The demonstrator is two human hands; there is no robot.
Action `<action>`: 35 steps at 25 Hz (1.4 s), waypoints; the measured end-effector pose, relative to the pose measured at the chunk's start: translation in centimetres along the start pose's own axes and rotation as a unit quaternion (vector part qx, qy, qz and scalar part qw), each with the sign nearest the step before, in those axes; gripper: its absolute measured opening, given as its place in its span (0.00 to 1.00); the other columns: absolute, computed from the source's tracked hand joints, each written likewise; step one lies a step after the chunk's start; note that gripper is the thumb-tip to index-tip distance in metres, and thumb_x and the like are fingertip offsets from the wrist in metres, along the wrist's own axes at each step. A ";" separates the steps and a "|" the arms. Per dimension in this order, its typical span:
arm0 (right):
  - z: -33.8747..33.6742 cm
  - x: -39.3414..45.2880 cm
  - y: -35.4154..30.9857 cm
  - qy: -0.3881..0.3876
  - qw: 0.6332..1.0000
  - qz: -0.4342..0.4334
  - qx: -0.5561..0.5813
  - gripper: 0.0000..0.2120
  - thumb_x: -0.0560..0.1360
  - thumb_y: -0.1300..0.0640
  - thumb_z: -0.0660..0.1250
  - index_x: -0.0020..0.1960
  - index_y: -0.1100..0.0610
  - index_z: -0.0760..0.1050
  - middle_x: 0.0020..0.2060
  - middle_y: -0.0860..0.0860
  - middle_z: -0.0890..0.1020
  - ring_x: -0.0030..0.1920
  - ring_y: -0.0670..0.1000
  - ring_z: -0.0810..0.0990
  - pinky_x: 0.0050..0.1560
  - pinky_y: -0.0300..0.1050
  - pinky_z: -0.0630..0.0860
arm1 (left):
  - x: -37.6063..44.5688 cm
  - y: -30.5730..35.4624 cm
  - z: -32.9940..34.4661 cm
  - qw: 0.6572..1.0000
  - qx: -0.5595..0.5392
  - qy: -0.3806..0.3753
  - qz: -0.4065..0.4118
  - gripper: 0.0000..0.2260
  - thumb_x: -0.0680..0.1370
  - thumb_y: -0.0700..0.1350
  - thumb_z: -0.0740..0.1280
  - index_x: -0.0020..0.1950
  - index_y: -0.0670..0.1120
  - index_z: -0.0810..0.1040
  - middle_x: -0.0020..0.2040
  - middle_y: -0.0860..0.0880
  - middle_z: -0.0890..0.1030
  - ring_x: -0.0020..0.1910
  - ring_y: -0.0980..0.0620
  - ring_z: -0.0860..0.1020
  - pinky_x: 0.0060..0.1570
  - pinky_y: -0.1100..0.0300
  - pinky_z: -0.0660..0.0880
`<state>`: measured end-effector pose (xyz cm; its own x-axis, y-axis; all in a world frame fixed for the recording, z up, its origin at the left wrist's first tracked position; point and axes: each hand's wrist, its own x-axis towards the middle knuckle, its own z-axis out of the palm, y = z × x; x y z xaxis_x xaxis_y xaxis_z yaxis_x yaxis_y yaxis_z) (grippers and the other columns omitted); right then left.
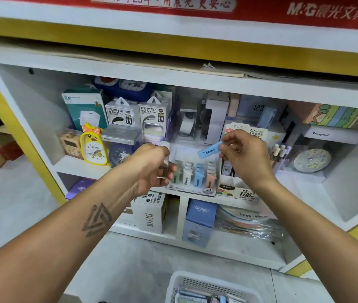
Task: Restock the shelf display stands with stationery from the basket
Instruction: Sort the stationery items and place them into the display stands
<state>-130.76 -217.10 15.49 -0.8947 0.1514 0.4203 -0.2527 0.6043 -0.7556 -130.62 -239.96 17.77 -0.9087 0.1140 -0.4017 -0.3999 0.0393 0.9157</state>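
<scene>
Two hands up at the white shelf, apart. My right hand (244, 156) pinches a slim, flat blue lead case (209, 150) between thumb and fingertips, tilted, just above the display stand (192, 189). That stand is glossy white card, holding upright rows of small cases in green, white, blue and pink. My left hand (153, 166) curls round a few thin white cases (166, 159) beside the stand. White plastic mesh basket (195, 283) sits low, near me, with more stationery inside.
</scene>
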 end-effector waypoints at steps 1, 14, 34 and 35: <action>0.4 0.0 0.3 0.005 0.995 -0.047 -0.087 0.04 0.77 0.60 0.71 0.50 0.53 0.80 0.43 0.51 0.84 0.39 0.49 0.82 0.41 0.44 0.80 | 0.0 -0.1 -0.1 1.000 0.014 0.000 0.007 0.03 0.82 0.39 0.58 0.50 0.43 0.70 0.34 0.43 0.78 0.28 0.47 0.74 0.27 0.59 0.69; 4.2 0.6 1.6 -0.131 0.932 -0.141 -0.307 0.09 0.78 0.62 0.68 0.54 0.54 0.84 0.50 0.49 0.85 0.54 0.53 0.79 0.49 0.48 0.76 | 0.5 -0.7 -0.8 0.999 0.014 -0.025 0.017 0.07 0.80 0.30 0.58 0.54 0.36 0.75 0.38 0.38 0.82 0.33 0.44 0.80 0.29 0.58 0.76; 2.7 -0.7 -3.5 -0.198 0.966 -0.110 -0.126 0.21 0.72 0.49 0.76 0.63 0.44 0.78 0.48 0.38 0.78 0.44 0.41 0.74 0.43 0.30 0.69 | 0.3 0.5 1.0 0.992 0.030 0.057 0.107 0.05 0.74 0.32 0.71 0.48 0.38 0.79 0.38 0.40 0.81 0.32 0.48 0.79 0.33 0.62 0.78; 3.1 -0.8 -3.6 -0.204 0.964 -0.111 -0.127 0.20 0.73 0.51 0.75 0.63 0.45 0.78 0.47 0.39 0.78 0.42 0.41 0.75 0.42 0.30 0.71 | 0.3 0.5 1.2 0.990 0.037 0.052 0.122 0.07 0.73 0.33 0.73 0.49 0.38 0.80 0.39 0.41 0.82 0.33 0.49 0.79 0.33 0.62 0.78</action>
<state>-130.29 -221.84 16.34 -0.9124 -0.2934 0.2852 -0.4029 0.7660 -0.5009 -130.95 -238.73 18.15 -0.9863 0.0263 -0.1629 -0.1597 0.0963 0.9825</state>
